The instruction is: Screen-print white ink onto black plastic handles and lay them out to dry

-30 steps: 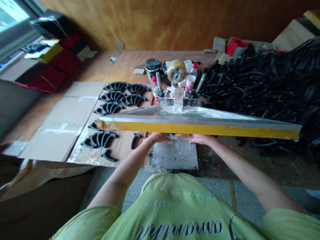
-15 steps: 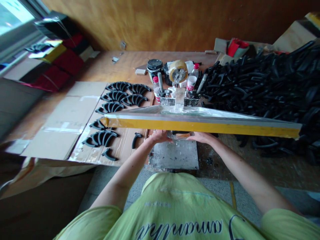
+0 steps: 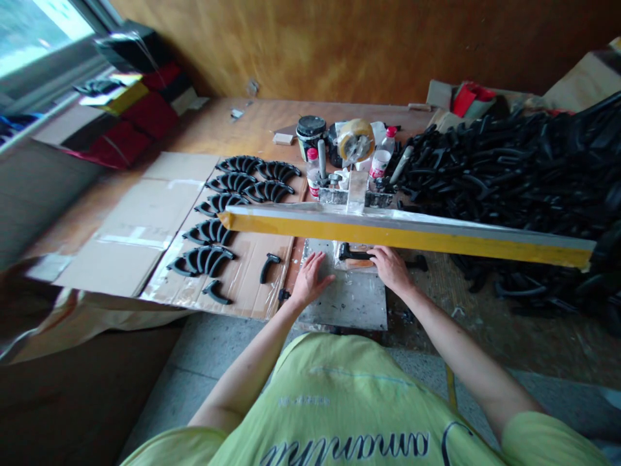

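Note:
My left hand (image 3: pixel 309 279) is open over the grey metal plate (image 3: pixel 347 304), its fingers stretched forward and thumb apart, holding nothing. My right hand (image 3: pixel 392 268) has its fingertips closed on the right end of a black curved plastic handle (image 3: pixel 356 255). That handle lies on a small holder with an orange-brown block (image 3: pixel 358 263), behind the plate. Just beyond both hands, a wide frame edged in silver and yellow tape (image 3: pixel 407 239) hangs raised above the holder. Another black piece (image 3: pixel 418 262) lies to the right of my right hand.
Rows of black handles (image 3: pixel 208 261) lie on cardboard (image 3: pixel 255 304) at left. A big heap of black handles (image 3: pixel 504 162) fills the right side. Behind the frame stand red-capped bottles (image 3: pixel 313 173), a dark tub (image 3: pixel 310 134) and a tape roll (image 3: pixel 356 141).
My left hand has drawn back and left, away from the holder. The raised frame sits slightly higher on its left. A black handle now shows on the holder with my right fingers on it.

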The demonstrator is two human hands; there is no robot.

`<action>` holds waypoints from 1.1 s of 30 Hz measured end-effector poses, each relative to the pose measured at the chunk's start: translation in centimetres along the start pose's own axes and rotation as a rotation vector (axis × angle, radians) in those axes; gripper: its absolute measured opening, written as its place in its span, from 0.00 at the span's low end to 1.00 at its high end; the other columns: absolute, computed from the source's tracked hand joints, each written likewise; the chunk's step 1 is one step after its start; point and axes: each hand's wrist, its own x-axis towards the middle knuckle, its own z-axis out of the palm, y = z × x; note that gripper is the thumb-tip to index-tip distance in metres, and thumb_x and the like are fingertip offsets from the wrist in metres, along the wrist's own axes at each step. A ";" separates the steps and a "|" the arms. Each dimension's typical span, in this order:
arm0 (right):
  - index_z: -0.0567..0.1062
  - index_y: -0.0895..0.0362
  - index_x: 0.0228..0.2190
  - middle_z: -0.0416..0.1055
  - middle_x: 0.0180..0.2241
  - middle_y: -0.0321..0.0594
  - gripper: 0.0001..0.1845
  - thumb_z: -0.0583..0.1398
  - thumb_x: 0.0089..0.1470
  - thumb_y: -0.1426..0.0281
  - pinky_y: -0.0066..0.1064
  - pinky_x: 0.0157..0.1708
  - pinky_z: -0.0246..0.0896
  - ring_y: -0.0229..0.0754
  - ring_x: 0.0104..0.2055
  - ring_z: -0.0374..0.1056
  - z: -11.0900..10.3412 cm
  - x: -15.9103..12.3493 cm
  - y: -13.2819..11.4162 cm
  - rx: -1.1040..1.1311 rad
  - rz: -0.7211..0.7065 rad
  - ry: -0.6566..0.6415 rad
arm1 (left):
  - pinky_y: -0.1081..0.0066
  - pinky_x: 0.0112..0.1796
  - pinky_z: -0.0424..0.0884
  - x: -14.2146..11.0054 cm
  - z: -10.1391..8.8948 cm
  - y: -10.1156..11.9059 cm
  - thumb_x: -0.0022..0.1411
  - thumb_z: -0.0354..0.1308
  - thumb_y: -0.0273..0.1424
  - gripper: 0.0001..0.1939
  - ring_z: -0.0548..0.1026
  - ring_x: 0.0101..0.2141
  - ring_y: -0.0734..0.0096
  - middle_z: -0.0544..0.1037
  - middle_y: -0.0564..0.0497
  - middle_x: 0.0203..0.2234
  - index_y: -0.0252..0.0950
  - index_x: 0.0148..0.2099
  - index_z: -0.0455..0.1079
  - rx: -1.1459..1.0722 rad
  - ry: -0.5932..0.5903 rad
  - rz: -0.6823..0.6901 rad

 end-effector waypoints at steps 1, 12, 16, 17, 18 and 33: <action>0.75 0.56 0.44 0.73 0.45 0.48 0.14 0.53 0.60 0.72 0.45 0.52 0.62 0.51 0.51 0.67 0.1 0.0 0.0 0.023 -0.007 0.022 | 0.50 0.59 0.59 0.0 0.0 0.2 0.61 0.57 0.43 0.32 0.59 0.62 0.52 0.67 0.39 0.59 0.35 0.63 0.59 -0.002 0.004 -0.006; 0.73 0.54 0.41 0.73 0.41 0.46 0.08 0.56 0.60 0.69 0.42 0.48 0.67 0.47 0.46 0.70 0.0 -2.8 -6.5 0.261 -0.109 0.295 | 0.63 0.41 0.73 1.3 -1.2 7.0 0.63 0.52 0.47 0.21 0.76 0.43 0.62 0.78 0.45 0.42 0.36 0.49 0.68 -0.732 -0.024 -0.384; 0.71 0.54 0.43 0.72 0.41 0.45 0.09 0.57 0.60 0.70 0.40 0.46 0.69 0.45 0.46 0.70 1.5 -4.5 -9.1 0.289 -0.185 0.299 | 0.71 0.33 0.72 1.9 -1.6 8.8 0.57 0.60 0.47 0.20 0.76 0.34 0.68 0.76 0.51 0.32 0.36 0.39 0.64 -1.054 -0.023 -0.474; 0.71 0.54 0.43 0.72 0.41 0.45 0.09 0.57 0.59 0.70 0.39 0.45 0.70 0.45 0.45 0.70 1.8 -4.8 -9.3 0.293 -0.187 0.310 | 0.73 0.32 0.72 1.9 -1.8 8.9 0.55 0.61 0.47 0.20 0.75 0.33 0.70 0.76 0.52 0.30 0.36 0.38 0.64 -1.072 -0.038 -0.482; 0.70 0.54 0.43 0.72 0.40 0.44 0.09 0.58 0.59 0.71 0.39 0.44 0.70 0.45 0.45 0.70 2.0 -4.9 -9.4 0.297 -0.186 0.317 | 0.73 0.31 0.71 1.9 -2.0 9.0 0.54 0.62 0.47 0.20 0.75 0.32 0.71 0.75 0.52 0.30 0.36 0.38 0.64 -1.080 -0.058 -0.483; 0.70 0.53 0.51 0.71 0.44 0.45 0.18 0.56 0.59 0.72 0.42 0.52 0.66 0.46 0.49 0.67 0.3 -3.5 -8.2 0.244 -0.171 0.235 | 0.71 0.33 0.75 2.8 -1.0 9.5 0.54 0.62 0.46 0.20 0.73 0.31 0.73 0.71 0.55 0.28 0.36 0.35 0.61 -1.096 0.080 -0.510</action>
